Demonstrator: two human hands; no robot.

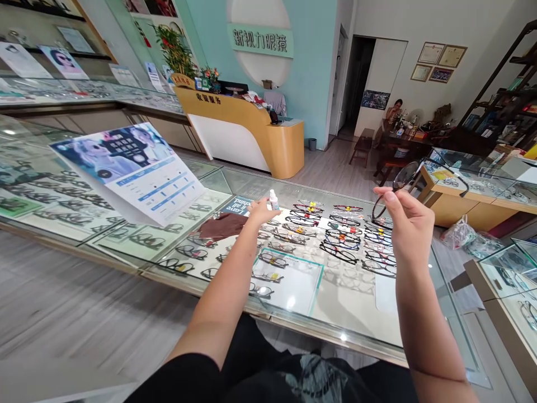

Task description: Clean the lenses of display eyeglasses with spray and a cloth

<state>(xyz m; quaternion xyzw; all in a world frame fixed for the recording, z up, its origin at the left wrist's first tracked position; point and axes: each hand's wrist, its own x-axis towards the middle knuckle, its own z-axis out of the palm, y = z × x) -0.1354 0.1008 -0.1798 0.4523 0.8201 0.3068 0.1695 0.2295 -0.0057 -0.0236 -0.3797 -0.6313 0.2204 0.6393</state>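
your right grip (pixel 413 221) holds the glasses (pixel 406 174) by a narrow pinch, so they could twist loose; your left grip (pixel 261 214), closure unclear, could nudge the bottle (pixel 274 200) over.

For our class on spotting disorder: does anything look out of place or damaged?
Perhaps the plastic bags, bunched among the display counters at right, look mildly untidy against the neat rows of glasses; no damage is visible.

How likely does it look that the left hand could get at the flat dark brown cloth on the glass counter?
Probably yes: the dark brown cloth lies near the left hand with nothing seen covering it, though that hand, at the small white bottle, might need to leave it.
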